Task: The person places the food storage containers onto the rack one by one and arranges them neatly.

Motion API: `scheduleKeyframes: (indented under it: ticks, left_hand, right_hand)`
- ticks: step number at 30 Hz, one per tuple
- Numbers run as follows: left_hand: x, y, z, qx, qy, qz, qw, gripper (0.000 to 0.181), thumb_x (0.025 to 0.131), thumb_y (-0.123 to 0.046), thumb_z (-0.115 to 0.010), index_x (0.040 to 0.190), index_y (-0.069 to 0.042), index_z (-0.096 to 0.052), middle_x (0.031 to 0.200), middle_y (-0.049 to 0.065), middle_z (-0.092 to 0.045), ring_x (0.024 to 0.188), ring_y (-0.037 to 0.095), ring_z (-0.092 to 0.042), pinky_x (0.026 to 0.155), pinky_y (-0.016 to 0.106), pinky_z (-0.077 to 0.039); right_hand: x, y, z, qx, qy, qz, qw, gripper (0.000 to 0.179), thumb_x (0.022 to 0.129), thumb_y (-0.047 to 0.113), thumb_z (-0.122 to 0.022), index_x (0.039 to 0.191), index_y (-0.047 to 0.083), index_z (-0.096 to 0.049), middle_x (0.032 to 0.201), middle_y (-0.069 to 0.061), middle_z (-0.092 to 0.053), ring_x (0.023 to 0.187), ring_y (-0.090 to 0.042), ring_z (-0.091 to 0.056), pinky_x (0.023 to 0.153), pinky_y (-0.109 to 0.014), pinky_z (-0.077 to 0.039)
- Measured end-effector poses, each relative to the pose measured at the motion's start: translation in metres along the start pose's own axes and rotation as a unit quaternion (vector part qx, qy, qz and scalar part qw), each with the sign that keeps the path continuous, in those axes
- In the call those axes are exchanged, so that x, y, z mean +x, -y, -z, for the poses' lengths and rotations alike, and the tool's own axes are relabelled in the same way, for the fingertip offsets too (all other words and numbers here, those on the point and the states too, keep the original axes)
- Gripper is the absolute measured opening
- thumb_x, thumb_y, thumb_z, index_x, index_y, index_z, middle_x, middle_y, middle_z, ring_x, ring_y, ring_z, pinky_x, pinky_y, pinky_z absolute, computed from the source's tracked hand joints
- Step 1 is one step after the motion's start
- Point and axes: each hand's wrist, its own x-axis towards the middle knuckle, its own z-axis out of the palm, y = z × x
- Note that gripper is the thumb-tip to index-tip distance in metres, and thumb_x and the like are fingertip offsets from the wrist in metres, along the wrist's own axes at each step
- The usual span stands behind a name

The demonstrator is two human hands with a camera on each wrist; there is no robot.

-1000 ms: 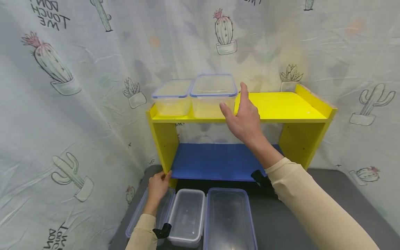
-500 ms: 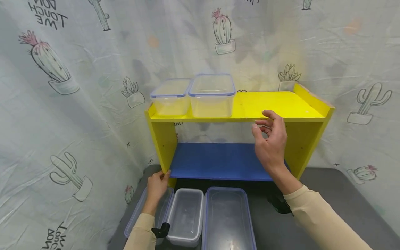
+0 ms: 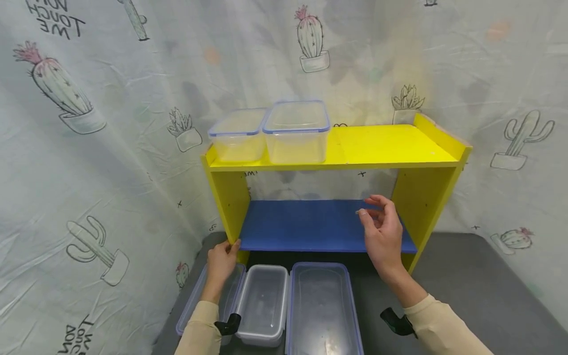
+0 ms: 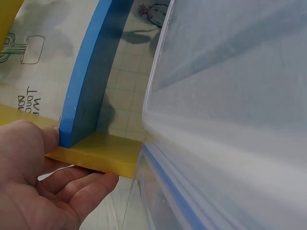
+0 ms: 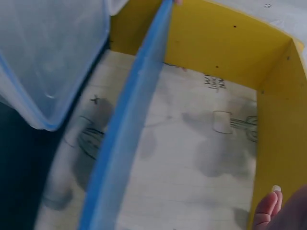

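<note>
My left hand (image 3: 222, 264) grips the lower front edge of the yellow shelf unit's left side panel (image 3: 224, 204). In the left wrist view, the thumb lies beside the blue board's end and the other fingers (image 4: 96, 191) curl under the yellow panel. Loosely bent, my right hand (image 3: 383, 236) hovers in front of the blue shelf board (image 3: 301, 224), near its right end, holding nothing. Only its fingertips (image 5: 267, 208) show at the corner of the right wrist view. Two clear plastic food containers with blue-rimmed lids, a smaller one (image 3: 238, 145) and a taller one (image 3: 296, 147), sit on the yellow top.
Three lidded containers stand side by side before the unit on the dark grey table (image 3: 452, 291): a large blue-rimmed one (image 3: 321, 308), a white-rimmed one (image 3: 265, 303) and one (image 3: 232, 291) partly behind the left arm. A cactus-print curtain (image 3: 133, 162) hangs behind.
My right hand has come away from beside the taller container and moved down and right, its fingers bending loosely. My left hand keeps its grip on the side panel.
</note>
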Motion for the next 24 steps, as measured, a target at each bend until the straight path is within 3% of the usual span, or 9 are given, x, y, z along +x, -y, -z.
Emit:
scheduleKeyframes:
  ticks: [7, 14, 24]
  left_hand:
    - [0.002, -0.001, 0.001, 0.004, -0.007, 0.004, 1.0, 0.032, 0.094, -0.032, -0.063, 0.081, -0.005, -0.072, 0.073, 0.011, -0.073, 0.06, 0.022, -0.059, 0.054, 0.032, -0.041]
    - [-0.001, 0.001, -0.002, -0.002, 0.004, 0.006, 1.0, 0.032, 0.095, -0.032, -0.063, 0.079, -0.005, -0.071, 0.067, 0.008, -0.069, 0.055, 0.016, -0.054, 0.051, 0.029, -0.038]
    - [-0.001, 0.001, -0.002, -0.002, 0.0, 0.001, 1.0, 0.032, 0.094, -0.032, -0.063, 0.078, -0.005, -0.071, 0.07, 0.01, -0.071, 0.057, 0.018, -0.058, 0.051, 0.029, -0.04]
  right_hand:
    - [-0.014, -0.024, 0.002, -0.022, 0.022, -0.061, 0.9977, 0.036, 0.098, 0.019, -0.059, 0.131, 0.011, -0.05, 0.125, 0.003, -0.055, 0.096, 0.002, -0.056, 0.078, -0.009, -0.044]
    - [-0.032, -0.049, 0.009, -0.061, 0.048, -0.088, 0.9931, 0.035, 0.097, 0.019, -0.06, 0.129, 0.007, -0.052, 0.125, -0.004, -0.057, 0.093, 0.006, -0.055, 0.078, -0.009, -0.044]
    - [-0.055, -0.077, 0.018, -0.101, 0.099, -0.162, 0.9767, 0.037, 0.097, 0.024, -0.059, 0.129, 0.007, -0.051, 0.124, -0.011, -0.058, 0.082, 0.004, -0.059, 0.071, -0.018, -0.05]
